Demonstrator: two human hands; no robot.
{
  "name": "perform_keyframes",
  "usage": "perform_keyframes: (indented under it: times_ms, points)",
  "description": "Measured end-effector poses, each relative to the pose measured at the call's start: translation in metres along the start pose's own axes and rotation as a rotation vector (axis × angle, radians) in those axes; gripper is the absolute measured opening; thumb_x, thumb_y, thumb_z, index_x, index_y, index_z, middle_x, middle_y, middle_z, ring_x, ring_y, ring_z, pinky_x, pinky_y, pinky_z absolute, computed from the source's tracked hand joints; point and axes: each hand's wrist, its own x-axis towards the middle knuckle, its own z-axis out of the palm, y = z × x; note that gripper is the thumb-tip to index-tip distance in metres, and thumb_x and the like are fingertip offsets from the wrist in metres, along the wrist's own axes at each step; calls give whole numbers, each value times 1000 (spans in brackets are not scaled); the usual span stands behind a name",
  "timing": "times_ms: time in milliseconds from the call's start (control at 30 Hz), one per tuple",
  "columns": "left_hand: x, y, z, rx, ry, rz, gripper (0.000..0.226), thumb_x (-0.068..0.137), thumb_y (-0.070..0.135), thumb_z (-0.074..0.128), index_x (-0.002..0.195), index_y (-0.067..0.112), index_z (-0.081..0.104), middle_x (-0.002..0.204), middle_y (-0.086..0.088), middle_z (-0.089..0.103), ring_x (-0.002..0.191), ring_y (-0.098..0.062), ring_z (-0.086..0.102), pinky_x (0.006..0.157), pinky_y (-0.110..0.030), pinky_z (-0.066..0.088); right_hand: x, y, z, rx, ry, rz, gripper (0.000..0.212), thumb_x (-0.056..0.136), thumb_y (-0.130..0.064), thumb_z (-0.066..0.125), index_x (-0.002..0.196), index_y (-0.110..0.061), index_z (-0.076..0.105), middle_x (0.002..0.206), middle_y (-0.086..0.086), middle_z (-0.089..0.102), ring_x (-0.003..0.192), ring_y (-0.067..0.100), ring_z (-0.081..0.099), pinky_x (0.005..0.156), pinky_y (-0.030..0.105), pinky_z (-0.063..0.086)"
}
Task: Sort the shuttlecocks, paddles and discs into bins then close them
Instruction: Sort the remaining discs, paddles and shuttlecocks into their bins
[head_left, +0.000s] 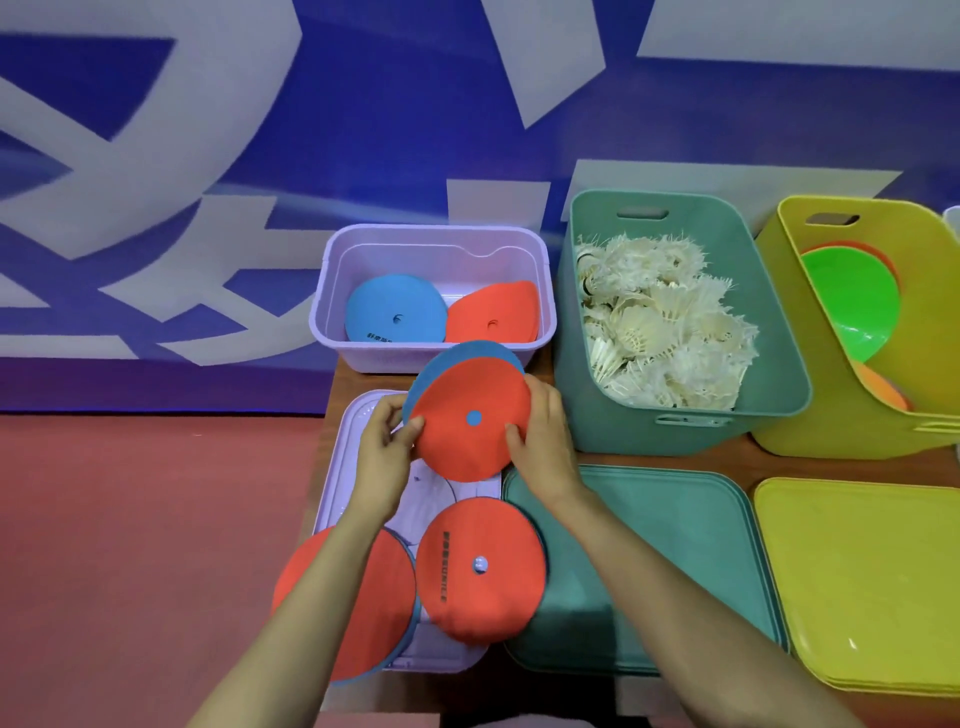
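Head view: we hold a red disc (467, 447) with a blue disc (467, 353) stacked behind it, just in front of the purple bin (332, 291). Left grip (387, 441) pinches the stack's left edge; right grip (545, 431) curls round its right edge. Step in hand: discs into the purple bin. Next move, we judge: carry the stack over the near rim and release it flat. Two more red discs (488, 597) lie on the purple lid (343, 467); these must go in before closing.

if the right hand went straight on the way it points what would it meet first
Probably the near wall of the purple bin, just beyond the red disc the right hand grips. Depth is unclear: above the rim, it would reach the discs inside.
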Motion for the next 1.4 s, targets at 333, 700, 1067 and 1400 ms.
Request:
perform_keyframes:
  times_ms: [333,700,1067,1400]
  points:
    - [5,56,-25,-159,154,212,17,92,0,53,92,16,57,84,8,69,80,-9,63,69,-22,54,27,-75,-16,69,126,-182,48,84,-2,56,130,-4,44,126,13,46,114,24,46,95,29,36]
    - [75,110,-33,-101,283,253,17,98,11,39,106,14,54,91,3,60,78,-9,56,68,-28,51,118,-118,-62,140,130,-236,25,83,0,59,106,-10,64,102,6,60,89,22,56,84,39,48]
    - [172,103,-34,897,177,180,38,90,-1,33,119,12,55,109,-16,63,91,-35,52,73,-35,39,213,-69,-52,-390,-221,-32,37,87,-3,47,113,-24,65,121,5,64,110,30,57,90,36,47]
    - [251,69,-24,1165,-170,-22,43,88,-5,35,126,10,51,129,-18,54,114,-36,52,91,-38,41,264,-49,-9,-511,-579,-23,44,85,4,38,115,-16,63,126,9,59,114,28,53,92,31,42]
